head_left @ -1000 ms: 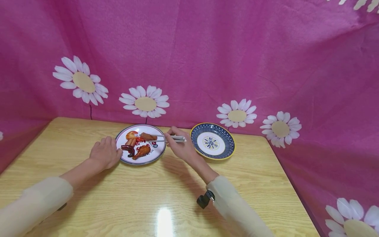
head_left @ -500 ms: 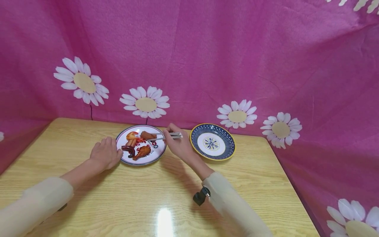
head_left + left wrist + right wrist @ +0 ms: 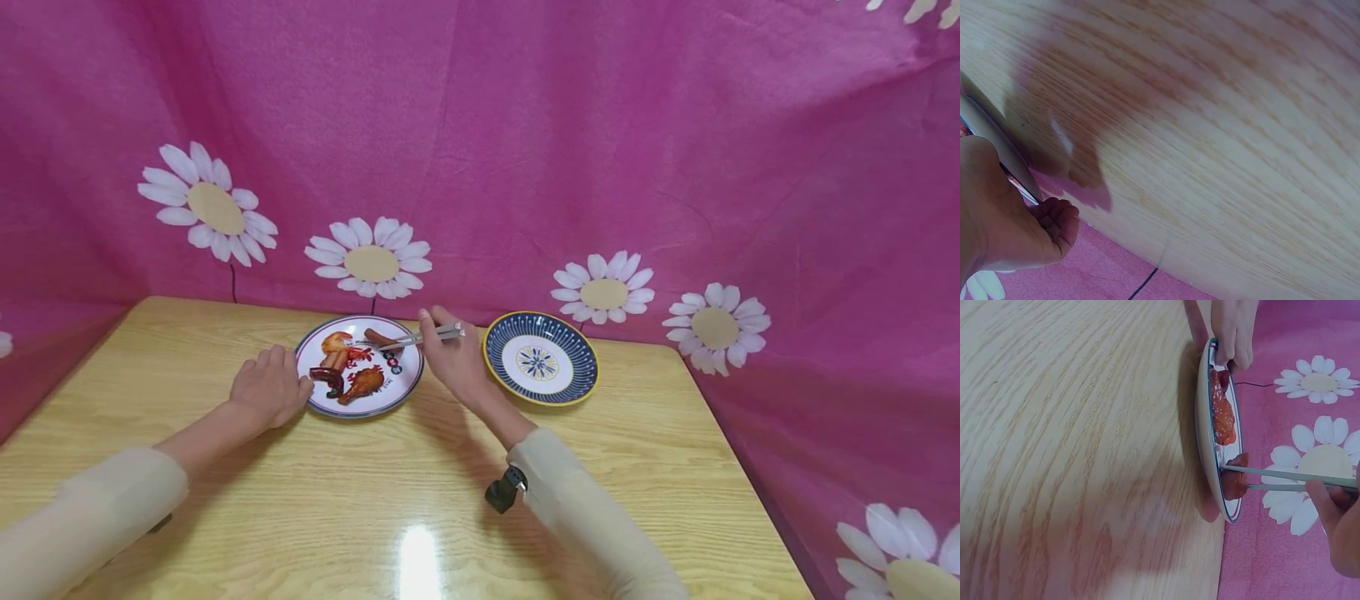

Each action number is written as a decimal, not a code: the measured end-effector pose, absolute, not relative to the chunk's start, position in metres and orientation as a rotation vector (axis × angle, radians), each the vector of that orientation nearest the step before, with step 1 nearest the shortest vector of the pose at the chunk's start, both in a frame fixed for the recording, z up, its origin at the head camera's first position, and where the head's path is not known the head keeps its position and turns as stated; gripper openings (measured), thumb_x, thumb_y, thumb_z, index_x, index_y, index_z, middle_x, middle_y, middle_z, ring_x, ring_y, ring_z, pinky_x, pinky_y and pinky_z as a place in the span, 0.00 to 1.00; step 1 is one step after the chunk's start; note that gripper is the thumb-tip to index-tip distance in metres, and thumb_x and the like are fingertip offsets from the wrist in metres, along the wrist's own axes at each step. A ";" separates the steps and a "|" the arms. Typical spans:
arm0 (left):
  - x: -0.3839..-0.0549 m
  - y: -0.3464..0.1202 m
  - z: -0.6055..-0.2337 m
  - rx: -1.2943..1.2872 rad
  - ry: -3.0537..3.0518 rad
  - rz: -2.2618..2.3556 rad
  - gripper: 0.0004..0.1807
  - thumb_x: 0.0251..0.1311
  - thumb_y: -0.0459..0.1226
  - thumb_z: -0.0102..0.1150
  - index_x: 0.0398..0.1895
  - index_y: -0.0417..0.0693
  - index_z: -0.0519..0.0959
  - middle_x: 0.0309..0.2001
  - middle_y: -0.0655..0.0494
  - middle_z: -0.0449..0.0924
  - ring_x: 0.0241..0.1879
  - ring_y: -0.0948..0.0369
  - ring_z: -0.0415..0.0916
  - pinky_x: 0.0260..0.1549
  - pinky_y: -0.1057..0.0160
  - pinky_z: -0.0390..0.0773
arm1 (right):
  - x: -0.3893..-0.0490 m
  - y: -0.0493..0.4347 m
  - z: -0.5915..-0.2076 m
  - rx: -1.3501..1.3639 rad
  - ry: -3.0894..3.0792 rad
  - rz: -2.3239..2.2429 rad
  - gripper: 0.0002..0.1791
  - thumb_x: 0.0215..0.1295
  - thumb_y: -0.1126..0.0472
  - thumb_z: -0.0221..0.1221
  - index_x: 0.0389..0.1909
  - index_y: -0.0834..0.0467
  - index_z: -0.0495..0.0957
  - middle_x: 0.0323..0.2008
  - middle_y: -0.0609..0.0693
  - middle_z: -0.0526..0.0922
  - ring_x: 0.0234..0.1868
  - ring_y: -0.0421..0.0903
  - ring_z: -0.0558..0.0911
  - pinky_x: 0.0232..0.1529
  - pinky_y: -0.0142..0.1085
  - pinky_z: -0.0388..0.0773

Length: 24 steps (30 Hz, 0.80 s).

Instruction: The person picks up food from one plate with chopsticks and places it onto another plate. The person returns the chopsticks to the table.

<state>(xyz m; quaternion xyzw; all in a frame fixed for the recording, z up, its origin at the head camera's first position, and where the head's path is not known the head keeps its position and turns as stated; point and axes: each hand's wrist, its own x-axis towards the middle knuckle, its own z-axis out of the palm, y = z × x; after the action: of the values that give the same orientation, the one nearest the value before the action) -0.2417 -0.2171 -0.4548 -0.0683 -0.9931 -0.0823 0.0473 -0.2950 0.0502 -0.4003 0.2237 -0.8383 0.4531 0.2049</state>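
Note:
My left hand (image 3: 267, 387) grips the left rim of a white plate (image 3: 397, 390) with a dark blue edge. Metal chopsticks (image 3: 438, 334) are held in my right hand (image 3: 459, 362), over the plate's right side. Their tips touch a brown, blocky piece of food (image 3: 1234, 481), which lies slanted on the plate. Also on this plate are a fried drumstick (image 3: 365, 382), a shrimp (image 3: 336, 341), a dark red curved sausage-like piece (image 3: 327, 380) and a light brown piece (image 3: 335, 359). In the left wrist view my left hand's fingers curl by the rim.
A navy-patterned dish (image 3: 577, 385) with a yellow rim stands to the right of my right hand. Both dishes are near the back edge of the wooden table (image 3: 315, 500). Behind it hangs a pink cloth (image 3: 495, 167) with white flowers.
The chopsticks' tips have shifted and now angle down toward the plate. The brown piece has turned from lying crosswise to a slant. The left hand holds its place at the rim.

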 end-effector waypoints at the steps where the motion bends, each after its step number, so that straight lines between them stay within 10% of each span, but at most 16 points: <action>1: -0.242 -0.217 -0.455 -0.207 -3.034 -0.248 0.22 0.66 0.42 0.43 0.40 0.23 0.66 0.35 0.38 0.63 0.41 0.42 0.68 0.41 0.44 0.70 | -0.295 0.050 -0.400 0.616 -2.333 1.282 0.20 0.74 0.57 0.54 0.18 0.53 0.69 0.16 0.46 0.78 0.18 0.39 0.74 0.18 0.32 0.63; 16: -0.243 -0.217 -0.454 -0.201 -3.053 -0.266 0.23 0.66 0.42 0.44 0.41 0.23 0.66 0.35 0.38 0.63 0.42 0.42 0.67 0.42 0.44 0.69 | -0.298 0.055 -0.402 0.398 -2.248 1.593 0.20 0.75 0.59 0.52 0.21 0.64 0.74 0.18 0.59 0.82 0.22 0.58 0.85 0.17 0.29 0.68; 24: -0.243 -0.217 -0.453 -0.190 -3.064 -0.268 0.23 0.66 0.42 0.44 0.43 0.22 0.66 0.36 0.38 0.63 0.42 0.42 0.67 0.42 0.44 0.69 | -0.295 0.060 -0.398 0.381 -2.262 1.573 0.20 0.75 0.57 0.52 0.21 0.59 0.74 0.18 0.56 0.82 0.20 0.50 0.84 0.15 0.30 0.64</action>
<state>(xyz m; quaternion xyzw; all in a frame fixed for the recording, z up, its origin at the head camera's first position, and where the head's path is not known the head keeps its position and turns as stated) -0.2433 -0.2172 -0.4535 -0.0616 -0.9939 -0.0869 0.0301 -0.2948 0.0596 -0.3984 0.1348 -0.8002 0.5564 0.1789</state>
